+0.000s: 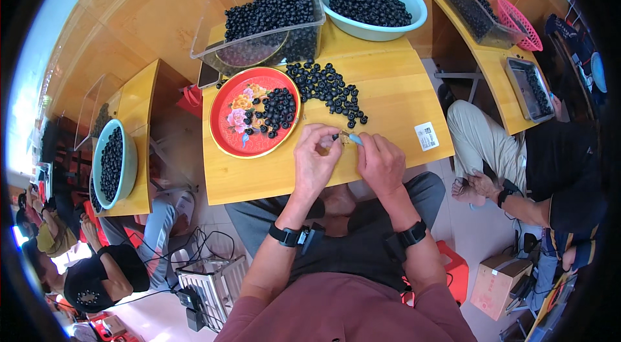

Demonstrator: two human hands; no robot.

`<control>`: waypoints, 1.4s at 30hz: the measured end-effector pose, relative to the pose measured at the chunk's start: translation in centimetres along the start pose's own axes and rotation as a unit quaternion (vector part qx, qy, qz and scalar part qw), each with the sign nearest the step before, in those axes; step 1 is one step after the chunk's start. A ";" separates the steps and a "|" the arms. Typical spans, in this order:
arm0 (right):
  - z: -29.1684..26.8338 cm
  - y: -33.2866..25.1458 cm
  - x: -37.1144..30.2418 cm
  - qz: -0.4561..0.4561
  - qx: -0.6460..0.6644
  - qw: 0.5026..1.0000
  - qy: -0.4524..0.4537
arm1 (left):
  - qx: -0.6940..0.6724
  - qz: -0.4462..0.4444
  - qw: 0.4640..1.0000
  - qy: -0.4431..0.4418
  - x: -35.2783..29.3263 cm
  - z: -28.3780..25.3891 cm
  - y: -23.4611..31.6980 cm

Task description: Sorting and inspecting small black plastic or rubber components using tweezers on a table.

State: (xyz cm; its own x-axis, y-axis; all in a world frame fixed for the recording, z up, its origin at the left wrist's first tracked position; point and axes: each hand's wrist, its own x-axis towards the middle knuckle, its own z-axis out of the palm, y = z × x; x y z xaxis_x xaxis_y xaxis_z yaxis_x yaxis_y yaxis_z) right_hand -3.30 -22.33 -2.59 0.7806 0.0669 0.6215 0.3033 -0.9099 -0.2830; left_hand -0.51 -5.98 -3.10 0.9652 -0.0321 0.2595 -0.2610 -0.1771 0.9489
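Note:
My left hand pinches a small black bead between thumb and fingertips, above the near part of the yellow table. Close beside it, my right hand grips a small tool with a light blue handle. The tool's tip points at the bead; whether they touch I cannot tell. Left of my hands sits a red round tray with a flower print and a cluster of black beads on its right side. Beyond my hands, several loose black beads spread over the tabletop.
At the back stand a clear plastic bin and a light blue basin, both full of black beads. A white label is stuck on the table's right. People sit at side tables left and right. A metal rack with cables stands lower left.

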 end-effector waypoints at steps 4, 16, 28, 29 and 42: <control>0.0 -0.1 0.0 -0.002 0.001 1.000 0.003 | 0.024 -0.013 1.000 0.002 -0.1 -0.2 -0.2; -0.2 0.1 0.1 -0.035 0.030 0.999 -0.021 | 0.017 -0.021 1.000 0.002 -0.2 0.3 0.7; 0.1 0.3 0.0 -0.027 0.036 0.998 -0.034 | 0.013 -0.031 0.999 -0.002 -0.2 0.3 0.7; 0.1 0.4 0.0 -0.018 0.037 0.999 -0.029 | 0.013 -0.030 0.999 -0.002 -0.2 0.4 0.5; 0.2 0.5 -0.5 0.017 -0.023 0.998 0.055 | 0.199 0.134 0.963 0.121 3.1 -7.0 1.3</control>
State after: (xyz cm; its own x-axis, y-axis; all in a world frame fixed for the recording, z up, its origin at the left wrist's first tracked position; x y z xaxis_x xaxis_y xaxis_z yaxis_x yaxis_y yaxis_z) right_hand -3.43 -22.71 -3.19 0.7238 -0.0069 0.6899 0.2511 -0.9287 -0.2728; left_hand 2.02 0.53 0.18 0.8198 0.0931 0.5650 -0.4263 -0.5595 0.7108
